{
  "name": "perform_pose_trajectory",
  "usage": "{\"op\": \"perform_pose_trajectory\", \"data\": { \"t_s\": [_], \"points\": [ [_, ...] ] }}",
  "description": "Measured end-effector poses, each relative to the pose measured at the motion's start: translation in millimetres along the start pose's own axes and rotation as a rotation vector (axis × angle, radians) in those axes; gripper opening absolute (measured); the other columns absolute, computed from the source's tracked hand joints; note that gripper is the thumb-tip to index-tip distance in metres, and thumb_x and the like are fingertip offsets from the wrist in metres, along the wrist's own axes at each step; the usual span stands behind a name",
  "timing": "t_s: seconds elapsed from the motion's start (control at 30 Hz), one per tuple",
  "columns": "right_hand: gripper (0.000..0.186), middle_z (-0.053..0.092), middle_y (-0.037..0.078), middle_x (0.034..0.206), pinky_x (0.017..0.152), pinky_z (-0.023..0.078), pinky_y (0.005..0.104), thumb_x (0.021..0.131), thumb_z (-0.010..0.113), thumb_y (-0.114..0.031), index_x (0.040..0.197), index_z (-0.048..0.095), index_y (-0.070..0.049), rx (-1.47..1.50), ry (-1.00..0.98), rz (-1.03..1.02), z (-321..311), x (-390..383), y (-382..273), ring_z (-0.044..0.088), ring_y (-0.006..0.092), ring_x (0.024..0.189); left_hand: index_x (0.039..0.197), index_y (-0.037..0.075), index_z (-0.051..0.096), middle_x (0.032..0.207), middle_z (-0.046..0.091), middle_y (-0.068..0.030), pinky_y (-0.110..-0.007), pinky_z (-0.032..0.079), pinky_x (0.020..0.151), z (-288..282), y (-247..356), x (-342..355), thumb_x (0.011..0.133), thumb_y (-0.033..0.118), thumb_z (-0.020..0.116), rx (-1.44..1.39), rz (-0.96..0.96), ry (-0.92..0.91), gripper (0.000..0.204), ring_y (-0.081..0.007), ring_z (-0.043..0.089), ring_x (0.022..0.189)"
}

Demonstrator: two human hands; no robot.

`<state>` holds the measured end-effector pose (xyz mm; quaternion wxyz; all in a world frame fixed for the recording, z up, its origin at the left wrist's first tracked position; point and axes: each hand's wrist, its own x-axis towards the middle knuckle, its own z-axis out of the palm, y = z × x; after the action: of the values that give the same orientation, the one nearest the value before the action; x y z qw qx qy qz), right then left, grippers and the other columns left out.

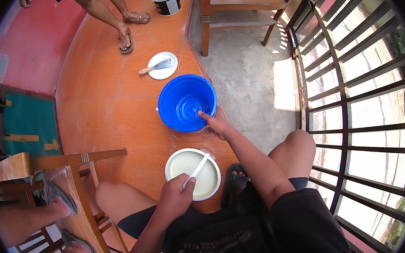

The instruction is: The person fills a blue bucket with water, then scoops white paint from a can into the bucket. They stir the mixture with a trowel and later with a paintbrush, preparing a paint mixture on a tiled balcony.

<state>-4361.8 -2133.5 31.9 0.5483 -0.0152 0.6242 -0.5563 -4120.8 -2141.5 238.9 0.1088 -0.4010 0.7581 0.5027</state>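
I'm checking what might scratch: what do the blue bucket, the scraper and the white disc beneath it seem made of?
Blue bucket: probably plastic, glossy, with bright highlights inside.
Scraper: blade apparently metal, smooth and grey; handle likely wood, tan-brown.
White disc: perhaps plastic, like a lid with a rim; finish unclear.

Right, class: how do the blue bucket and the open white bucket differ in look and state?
Contents: the blue bucket shows its bare bottom, while the open white bucket holds pale liquid.
Handling: the right grip clasps the blue bucket's side; over the open white bucket, the left grip holds a white stick.
Place: the blue bucket sits farther from the person than the open white bucket.
Both are round.
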Motion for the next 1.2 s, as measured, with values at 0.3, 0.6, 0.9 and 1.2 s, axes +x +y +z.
{"op": "perform_pose_trajectory", "data": {
  "t_s": [0.3,0.6,0.9,1.2],
  "points": [
    [0.04,0.071,0.014,0.1,0.053,0.064,0.0367,0.094,0.047,-0.007,0.134,0.051,-0.008,0.242,0.593,-0.142,-149,29,-22,0.074,0.0246,0.072,0.091,-0.003,0.063,0.077,0.063,-0.0258,-0.046,0.05,0.067,32,33,27,0.103,0.026,0.054,0.043,0.039,-0.07,0.032,-0.0393,0.065,0.071],
    [0.034,0.068,0.02,0.11,0.057,0.066,0.0416,0.094,0.054,-0.006,0.128,0.057,-0.002,0.506,0.627,0.007,-205,61,13,0.074,0.03,0.088,0.091,-0.003,0.063,0.079,0.063,-0.027,-0.046,0.05,0.068,44,75,49,0.102,0.025,0.056,0.124,0.11,-0.093,0.031,-0.0418,0.064,0.073],
    [0.082,0.039,0.023,0.148,0.106,0.042,0.0598,0.092,0.071,-0.045,0.151,0.03,-0.005,0.397,0.604,-0.052,-217,-15,-73,0.045,0.0447,0.135,0.097,-0.004,0.067,0.078,0.065,-0.0245,-0.044,0.051,0.07,45,123,74,0.103,0.026,0.056,0.173,0.158,-0.164,0.033,-0.0366,0.066,0.073],
    [0.058,0.039,0.019,0.142,0.115,0.031,0.0515,0.095,0.064,-0.054,0.133,0.053,-0.011,0.737,0.257,-0.043,-213,-105,-71,0.03,0.0385,0.138,0.098,-0.004,0.067,0.075,0.066,-0.0212,-0.042,0.05,0.068,37,220,83,0.104,0.026,0.055,0.345,0.24,-0.291,0.033,-0.0308,0.065,0.069]
  ]
}}
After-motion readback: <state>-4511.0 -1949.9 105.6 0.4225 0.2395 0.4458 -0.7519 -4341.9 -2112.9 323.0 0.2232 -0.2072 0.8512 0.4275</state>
